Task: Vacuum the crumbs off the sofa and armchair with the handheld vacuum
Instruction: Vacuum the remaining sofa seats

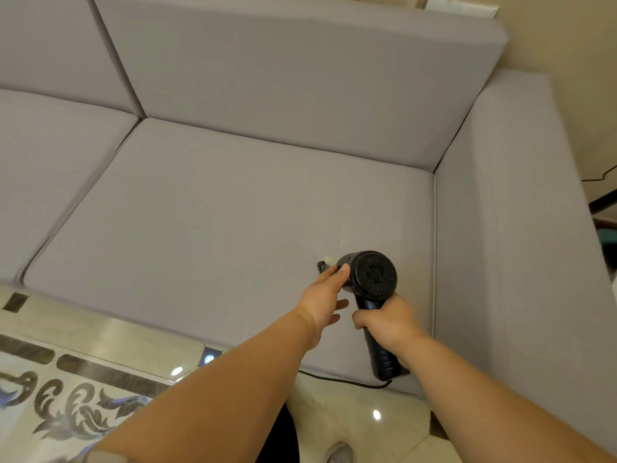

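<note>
A black handheld vacuum (372, 279) points down at the grey sofa seat cushion (217, 225), its brush nozzle touching the fabric near a small pale crumb (329, 260). My right hand (387, 324) grips the vacuum's handle from below. My left hand (325, 297) rests against the left side of the vacuum body, thumb and forefinger on it, the other fingers loosely spread. The nozzle tip is mostly hidden behind my left hand.
The sofa's right armrest (521, 228) rises close beside the vacuum. A black power cord (340, 380) trails from the handle over the cushion's front edge. Patterned glossy floor tiles (83, 396) lie at lower left. A second seat cushion (43, 162) lies to the left.
</note>
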A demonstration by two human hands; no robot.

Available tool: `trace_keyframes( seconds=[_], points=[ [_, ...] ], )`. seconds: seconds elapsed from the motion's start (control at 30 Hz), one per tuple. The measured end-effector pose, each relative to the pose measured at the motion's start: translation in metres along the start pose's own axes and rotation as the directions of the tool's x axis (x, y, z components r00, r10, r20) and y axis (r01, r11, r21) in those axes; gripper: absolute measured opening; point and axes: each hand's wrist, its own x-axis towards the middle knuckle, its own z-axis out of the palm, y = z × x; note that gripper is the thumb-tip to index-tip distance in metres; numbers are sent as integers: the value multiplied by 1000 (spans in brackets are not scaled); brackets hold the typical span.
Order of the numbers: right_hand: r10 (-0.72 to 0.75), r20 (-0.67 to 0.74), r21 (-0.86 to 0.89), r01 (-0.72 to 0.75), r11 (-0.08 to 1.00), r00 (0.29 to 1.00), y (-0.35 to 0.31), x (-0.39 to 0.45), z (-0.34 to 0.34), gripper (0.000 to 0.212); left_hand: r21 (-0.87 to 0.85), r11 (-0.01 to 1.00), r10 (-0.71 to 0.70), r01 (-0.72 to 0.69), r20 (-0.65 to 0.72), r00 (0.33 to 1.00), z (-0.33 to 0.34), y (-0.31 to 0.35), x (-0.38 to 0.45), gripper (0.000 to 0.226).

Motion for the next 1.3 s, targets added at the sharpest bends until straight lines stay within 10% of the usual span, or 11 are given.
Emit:
trace_keyframes(
  seconds=[1.3],
  points=[
    [6,-60,-98,-12,995,998,40,-50,-16,31,-14,999,-46,47,66,997,27,-32,-35,57]
  ],
)
